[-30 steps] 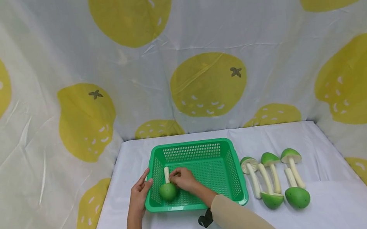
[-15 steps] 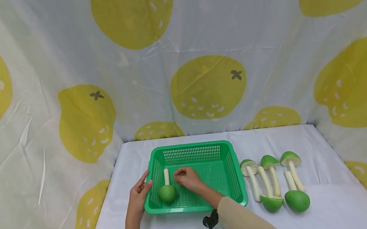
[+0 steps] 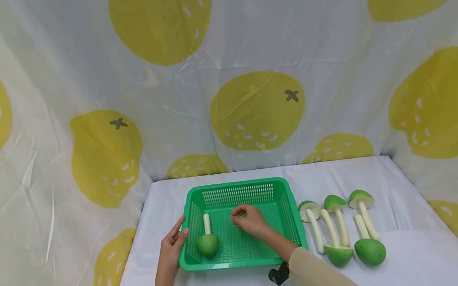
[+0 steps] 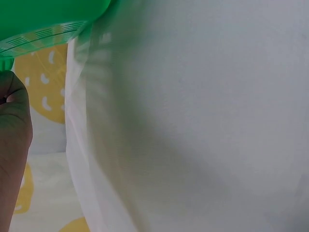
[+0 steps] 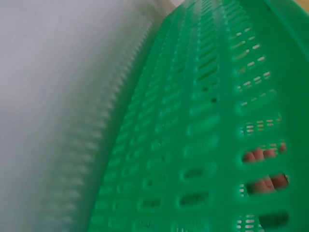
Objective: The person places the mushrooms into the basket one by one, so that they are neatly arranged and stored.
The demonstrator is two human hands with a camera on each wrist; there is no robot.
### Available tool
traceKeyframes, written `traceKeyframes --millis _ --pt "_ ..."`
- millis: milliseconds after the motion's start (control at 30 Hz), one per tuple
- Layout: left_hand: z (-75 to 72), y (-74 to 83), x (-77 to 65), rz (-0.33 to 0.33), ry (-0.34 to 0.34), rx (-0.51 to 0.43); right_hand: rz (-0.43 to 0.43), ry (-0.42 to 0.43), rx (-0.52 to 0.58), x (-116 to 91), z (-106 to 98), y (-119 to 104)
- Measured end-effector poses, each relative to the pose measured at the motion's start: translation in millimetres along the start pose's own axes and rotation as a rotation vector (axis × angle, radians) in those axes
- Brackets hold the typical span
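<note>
A mushroom point(image 3: 208, 245) with a rounded green cap and pale stem lies in the left part of a green plastic basket point(image 3: 250, 263), its cap toward the near side. My left hand point(image 3: 169, 252) touches the basket's left rim, fingers extended along it and thumb at the edge. Only part of that hand point(image 4: 12, 125) enters the left wrist view. Above the basket's middle, my right hand point(image 3: 250, 220) has loosely bent fingers and nothing in them, apart from the mushroom. Through slots in the basket wall point(image 5: 227, 111), bits of fingers show in the right wrist view.
Right of the basket, several more green-capped mushrooms point(image 3: 370, 251) lie in a row on the white cloth point(image 3: 429, 251), caps facing alternate ways. A lemon-print curtain point(image 3: 337, 98) encloses the table at the back and sides.
My right hand has let go of the mushroom stem and moved right, toward the basket's middle. The mushroom stays in the basket. My left hand keeps its place at the rim.
</note>
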State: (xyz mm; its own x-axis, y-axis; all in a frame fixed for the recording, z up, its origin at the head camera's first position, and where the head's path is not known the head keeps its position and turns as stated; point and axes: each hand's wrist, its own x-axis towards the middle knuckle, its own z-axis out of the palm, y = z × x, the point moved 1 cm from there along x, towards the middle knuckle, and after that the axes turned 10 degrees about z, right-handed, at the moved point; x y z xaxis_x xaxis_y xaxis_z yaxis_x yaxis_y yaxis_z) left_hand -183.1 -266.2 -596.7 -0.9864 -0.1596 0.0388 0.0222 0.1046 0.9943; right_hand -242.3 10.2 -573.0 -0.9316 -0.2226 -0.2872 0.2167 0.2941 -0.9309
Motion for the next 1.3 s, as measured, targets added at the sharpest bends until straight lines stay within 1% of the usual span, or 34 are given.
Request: traceKeyframes --millis 233,367,467,700,800,1000,1100,1300 --pt "0.6 0.1 -1.2 0.003 -0.012 0.008 -0.06 0.017 -0.038 -8 -20 -2" --pt "-1.2 1.1 -2.1 -0.005 -0.006 0.005 -0.072 0.008 -0.057 -13 -31 -1" --pt "-2.2 1.4 -2.7 -0.007 -0.002 0.004 -0.073 0.016 -0.056 -18 -39 -3" --pt "-2.0 1.5 -1.6 0.013 -0.006 0.019 -0.083 0.077 -0.04 -24 -62 -9" --pt "-0.8 0.9 -1.0 0.019 -0.01 0.024 -0.08 0.09 -0.035 -28 -72 -12" --pt "-1.0 1.1 -1.4 0.017 -0.006 0.026 -0.063 0.082 -0.062 -38 -93 -19" --pt "-1.1 1.8 -2.1 0.016 0.0 0.035 -0.074 0.077 -0.082 -41 -104 -19" --pt "-1.1 1.5 -1.1 0.02 -0.009 0.048 -0.1 0.086 -0.083 -43 -126 -16"
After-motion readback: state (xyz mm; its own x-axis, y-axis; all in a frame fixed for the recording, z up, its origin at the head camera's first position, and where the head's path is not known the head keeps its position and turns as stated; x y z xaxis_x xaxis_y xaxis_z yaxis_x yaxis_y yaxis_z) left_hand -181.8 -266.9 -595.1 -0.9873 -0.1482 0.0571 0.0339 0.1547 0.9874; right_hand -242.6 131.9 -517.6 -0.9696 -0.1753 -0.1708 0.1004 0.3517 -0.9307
